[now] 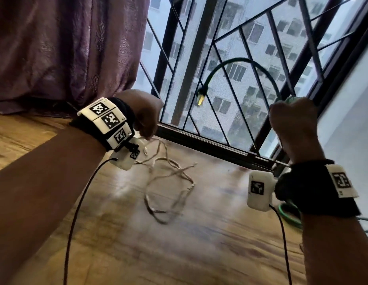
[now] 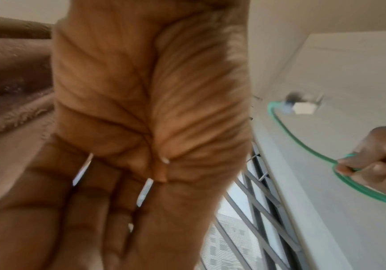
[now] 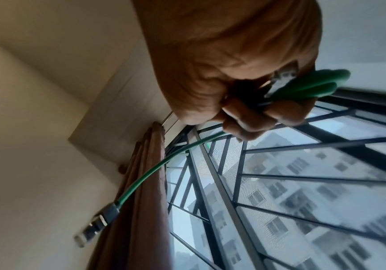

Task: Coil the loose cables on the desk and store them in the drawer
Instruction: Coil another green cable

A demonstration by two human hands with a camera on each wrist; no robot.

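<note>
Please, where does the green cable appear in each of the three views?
Head: green cable arcs up from the right hand, right of centre.
Left wrist: right edge, curving into that hand.
Right wrist: from the grip down to lower left.
Shared landmark: window grille.

Green cable (image 1: 249, 64): thin, round, arching up from the closed right hand (image 1: 293, 122), free end drooping in mid-air with a clear plug (image 1: 202, 95); more green loops (image 1: 290, 214) low beside the right wrist. White cable (image 1: 170, 182): thin, loose and tangled in open loops on the wooden desk (image 1: 138, 243), one end rising toward the left hand (image 1: 146, 114).
</note>
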